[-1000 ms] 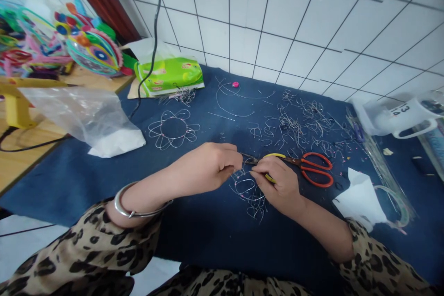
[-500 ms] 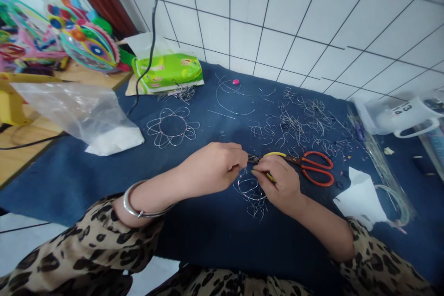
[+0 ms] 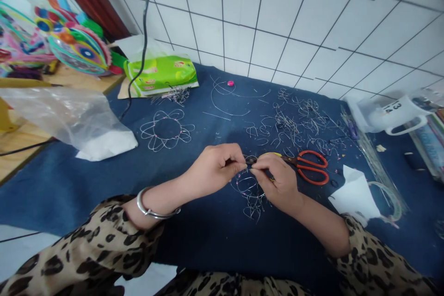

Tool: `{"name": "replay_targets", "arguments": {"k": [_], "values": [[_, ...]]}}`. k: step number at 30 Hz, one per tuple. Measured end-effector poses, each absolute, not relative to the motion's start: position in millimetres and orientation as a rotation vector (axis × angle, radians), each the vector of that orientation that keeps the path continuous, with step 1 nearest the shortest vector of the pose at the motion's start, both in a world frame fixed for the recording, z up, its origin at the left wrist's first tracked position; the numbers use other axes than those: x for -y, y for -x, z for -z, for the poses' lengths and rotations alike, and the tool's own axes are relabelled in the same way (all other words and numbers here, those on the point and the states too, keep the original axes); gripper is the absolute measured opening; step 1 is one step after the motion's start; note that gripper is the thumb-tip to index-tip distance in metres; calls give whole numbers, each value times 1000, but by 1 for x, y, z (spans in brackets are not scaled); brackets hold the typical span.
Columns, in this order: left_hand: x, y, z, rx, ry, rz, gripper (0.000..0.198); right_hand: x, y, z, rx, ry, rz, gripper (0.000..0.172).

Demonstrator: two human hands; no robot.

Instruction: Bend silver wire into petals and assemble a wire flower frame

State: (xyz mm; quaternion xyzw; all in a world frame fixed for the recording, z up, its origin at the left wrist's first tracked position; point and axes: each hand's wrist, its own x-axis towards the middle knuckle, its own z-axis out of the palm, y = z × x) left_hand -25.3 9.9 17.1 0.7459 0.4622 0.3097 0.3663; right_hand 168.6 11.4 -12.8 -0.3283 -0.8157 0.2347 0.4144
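Note:
My left hand point(image 3: 217, 166) and my right hand point(image 3: 279, 179) meet with fingertips close together, both pinching thin wire. The exact bit between the fingers is too small to make out well. Just below them lies a wire ring point(image 3: 247, 190) with small pink bits, among loose curled wires point(image 3: 253, 212). Behind my right hand are scissors point(image 3: 314, 168) with orange-red handles, their blades partly hidden. A yellow-handled tool point(image 3: 276, 154) is mostly covered by the same hand. To the left a flower-shaped wire ring point(image 3: 166, 128) lies flat on the blue cloth point(image 3: 194, 231).
Bent wire pieces point(image 3: 287, 122) are scattered at back right. A green tissue pack point(image 3: 163, 74) and a plastic bag of white stuff point(image 3: 107, 143) are on the left. White paper point(image 3: 355, 194) and a white mug point(image 3: 402, 113) are on the right. A black cable point(image 3: 144, 27) hangs down.
The view has shifted slightly, so most things sit a little further left. My left fingers have changed their bend; both hands stay pinched close together over the wire ring.

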Motion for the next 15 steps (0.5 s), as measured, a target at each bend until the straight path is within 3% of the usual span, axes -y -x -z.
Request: {"name": "replay_targets", "arguments": {"k": [15], "values": [[-4, 15, -11, -1222, -1648, -862, 10, -11, -170, 19, 2090, 806, -460, 20]]}}
